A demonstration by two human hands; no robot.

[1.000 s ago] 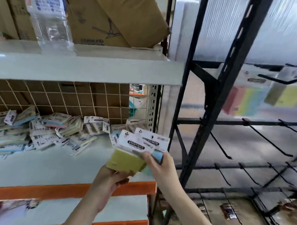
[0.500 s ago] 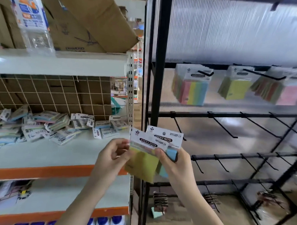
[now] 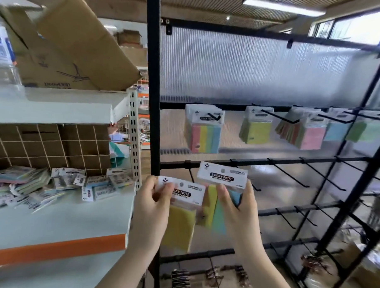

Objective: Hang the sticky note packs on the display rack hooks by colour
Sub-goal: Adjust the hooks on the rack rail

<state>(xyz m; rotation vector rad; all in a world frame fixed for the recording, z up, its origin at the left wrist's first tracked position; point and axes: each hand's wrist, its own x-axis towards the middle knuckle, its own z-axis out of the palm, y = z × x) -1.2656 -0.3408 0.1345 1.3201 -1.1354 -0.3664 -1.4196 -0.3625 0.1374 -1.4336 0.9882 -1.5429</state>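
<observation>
My left hand (image 3: 153, 209) pinches the white header card of a yellow sticky note pack (image 3: 179, 221). My right hand (image 3: 238, 208) grips a multicolour pack (image 3: 221, 177) with yellow and teal stripes, held a little higher and to the right. Both packs hang in front of the black display rack (image 3: 152, 121). On the rack's top row hang a multicolour pack group (image 3: 204, 131), a yellow group (image 3: 257, 129), a pink group (image 3: 310, 135), then blue (image 3: 336, 131) and green (image 3: 370, 130) packs.
A pile of loose sticky note packs (image 3: 54, 186) lies on the grey shelf (image 3: 59, 221) at left. A cardboard box (image 3: 78, 49) and a plastic bottle (image 3: 4, 59) stand on the shelf above. Bare black hooks (image 3: 291, 175) fill the rack's lower rows. Dark clips lie near the floor.
The view has swung right and up onto the rack. My two hands have drawn the packs apart, the multicolour pack rising to the right of the yellow one.
</observation>
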